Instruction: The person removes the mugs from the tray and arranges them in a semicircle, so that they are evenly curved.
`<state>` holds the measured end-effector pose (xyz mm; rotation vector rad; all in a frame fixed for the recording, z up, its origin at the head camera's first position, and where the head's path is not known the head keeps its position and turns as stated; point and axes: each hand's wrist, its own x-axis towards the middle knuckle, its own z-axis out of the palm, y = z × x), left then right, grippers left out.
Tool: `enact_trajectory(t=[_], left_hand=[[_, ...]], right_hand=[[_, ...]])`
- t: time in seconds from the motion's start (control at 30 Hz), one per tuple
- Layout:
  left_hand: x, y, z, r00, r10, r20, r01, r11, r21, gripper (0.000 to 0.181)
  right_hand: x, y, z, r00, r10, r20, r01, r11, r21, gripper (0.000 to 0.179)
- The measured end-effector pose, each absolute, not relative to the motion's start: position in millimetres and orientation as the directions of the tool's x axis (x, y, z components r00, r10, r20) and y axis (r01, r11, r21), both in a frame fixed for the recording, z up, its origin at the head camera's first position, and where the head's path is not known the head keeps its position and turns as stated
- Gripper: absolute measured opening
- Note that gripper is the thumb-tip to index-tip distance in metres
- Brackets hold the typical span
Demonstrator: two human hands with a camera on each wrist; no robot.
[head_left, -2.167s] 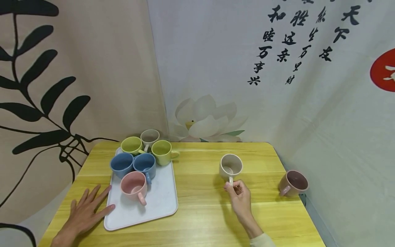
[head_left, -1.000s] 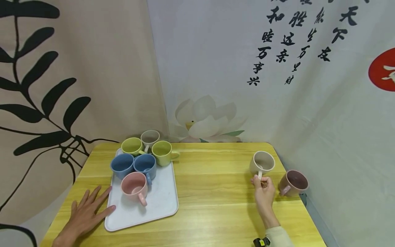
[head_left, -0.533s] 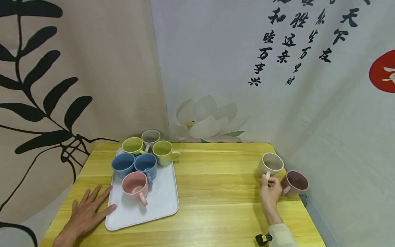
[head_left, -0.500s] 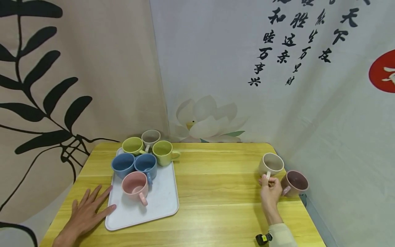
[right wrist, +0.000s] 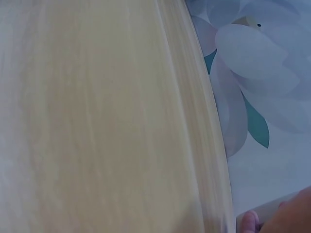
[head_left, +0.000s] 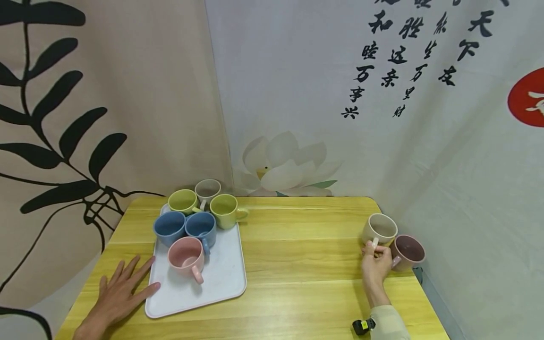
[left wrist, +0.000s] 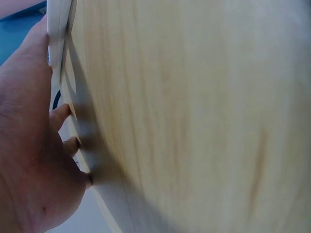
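At the right side of the wooden table [head_left: 297,288], the right hand [head_left: 376,265] pinches the handle [head_left: 375,242] of the white cup [head_left: 380,227], fingers closed on it. This cup is upright, just beside the mauve cup [head_left: 409,251]; contact between these 2 cannot be determined. At the left side, the left hand [head_left: 120,292] lies with fingers spread and straight, gripping nothing, its thumb and index finger touching the edge of the white tray [head_left: 223,276]. Grouped upright on the tray are 1 pink cup [head_left: 185,257], 2 blue cups [head_left: 169,228], 2 green cups [head_left: 223,212] and 1 grey cup [head_left: 208,190].
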<state>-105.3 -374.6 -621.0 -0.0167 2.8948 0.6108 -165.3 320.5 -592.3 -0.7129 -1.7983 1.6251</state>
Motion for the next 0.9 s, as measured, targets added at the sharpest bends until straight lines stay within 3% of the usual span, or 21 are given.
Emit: enact_trajectory(t=[0.9], left_hand=[[-104.3,-373.4,-619.6,-0.983,0.022,-0.184,-0.055,0.915,0.399,0.097]], right_hand=[[-169.1,319.8,-596.1,-0.648,0.761,0.030,0.083,0.110,-0.990,0.013]])
